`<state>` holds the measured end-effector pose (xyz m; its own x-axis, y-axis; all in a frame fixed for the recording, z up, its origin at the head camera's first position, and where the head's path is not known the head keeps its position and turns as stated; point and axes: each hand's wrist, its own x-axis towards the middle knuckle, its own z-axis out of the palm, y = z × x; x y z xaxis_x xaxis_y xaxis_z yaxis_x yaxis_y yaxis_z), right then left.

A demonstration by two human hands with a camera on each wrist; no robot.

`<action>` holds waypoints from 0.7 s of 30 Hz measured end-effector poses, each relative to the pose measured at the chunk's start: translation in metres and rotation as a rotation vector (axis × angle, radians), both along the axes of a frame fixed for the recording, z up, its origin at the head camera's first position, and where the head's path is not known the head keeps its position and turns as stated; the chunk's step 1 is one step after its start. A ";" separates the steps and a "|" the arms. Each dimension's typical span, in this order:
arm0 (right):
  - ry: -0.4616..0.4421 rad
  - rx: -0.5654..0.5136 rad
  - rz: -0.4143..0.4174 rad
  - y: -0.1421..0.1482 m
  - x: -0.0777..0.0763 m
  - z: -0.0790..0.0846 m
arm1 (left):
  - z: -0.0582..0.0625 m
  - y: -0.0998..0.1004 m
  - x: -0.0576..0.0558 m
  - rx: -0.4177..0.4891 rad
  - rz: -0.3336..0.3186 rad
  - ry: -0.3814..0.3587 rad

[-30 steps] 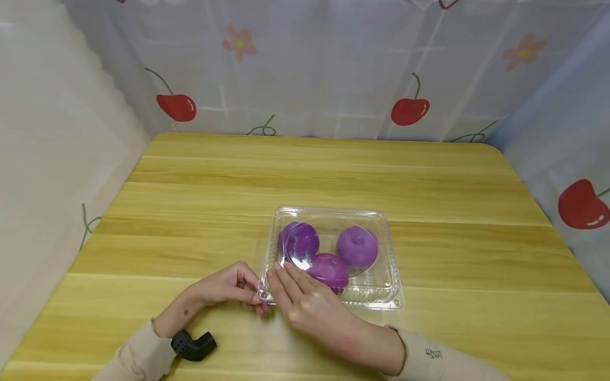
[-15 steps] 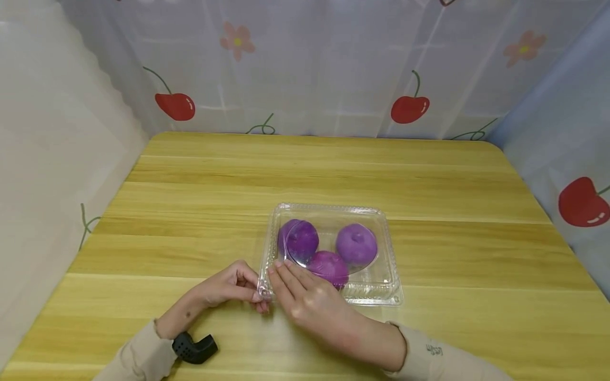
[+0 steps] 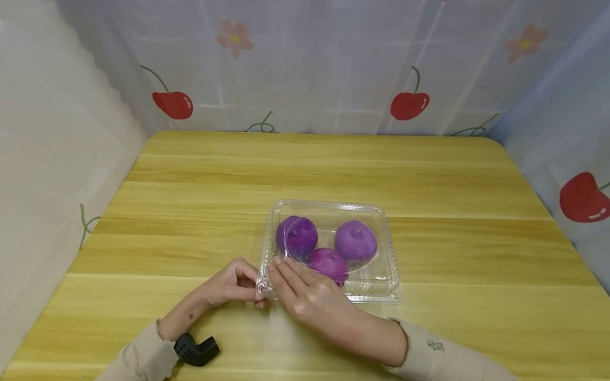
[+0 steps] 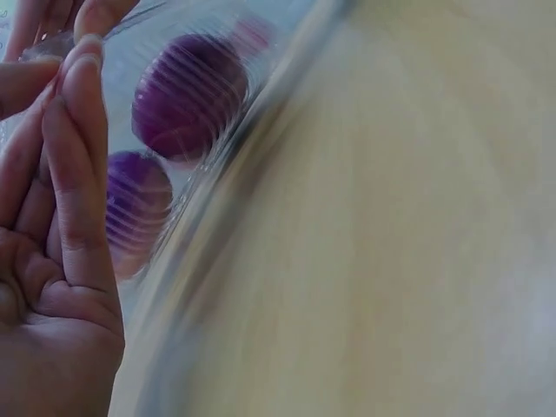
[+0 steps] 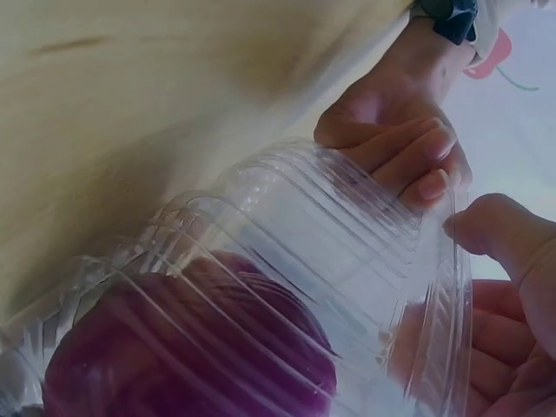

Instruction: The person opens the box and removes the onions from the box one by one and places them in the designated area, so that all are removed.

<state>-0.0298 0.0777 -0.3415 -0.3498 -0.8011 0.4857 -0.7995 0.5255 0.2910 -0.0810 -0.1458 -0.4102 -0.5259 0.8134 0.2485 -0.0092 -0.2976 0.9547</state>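
A clear plastic clamshell box lies on the table, its lid down over three round purple balls; the right one has a dimple on top. At the near-left corner, my left hand pinches the rim between thumb and fingers. Over the same side reaches my right hand, its long fingers extended on the lid, partly covering the front purple ball. In the right wrist view, the right thumb meets the rim from one side while the fingers lie on the other.
The wooden table stretches beyond the box on all sides. A curtain printed with cherries and flowers hangs behind it and along the sides. A black band sits on the left wrist.
The view tilts slightly, so the curtain, table edge and box all sit a little differently in frame. Both hands keep their places at the corner; less of the left fingertips shows beneath it.
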 end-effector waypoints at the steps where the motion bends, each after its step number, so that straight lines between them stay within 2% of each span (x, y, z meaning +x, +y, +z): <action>1: -0.002 0.003 -0.004 0.000 0.000 0.000 | 0.000 0.001 0.000 -0.004 0.010 0.005; 6: -0.005 0.021 -0.005 0.001 0.001 0.001 | -0.001 0.002 0.001 -0.029 0.031 0.014; 16: 0.048 0.021 0.028 0.004 -0.001 -0.001 | -0.001 -0.001 -0.001 -0.063 -0.041 0.008; 21: -0.024 -0.059 0.016 0.004 0.000 -0.005 | 0.000 -0.003 -0.002 -0.054 -0.061 -0.028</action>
<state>-0.0298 0.0819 -0.3468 -0.3493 -0.7768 0.5240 -0.8145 0.5282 0.2401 -0.0833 -0.1485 -0.4106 -0.4812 0.8559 0.1893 -0.0528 -0.2438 0.9684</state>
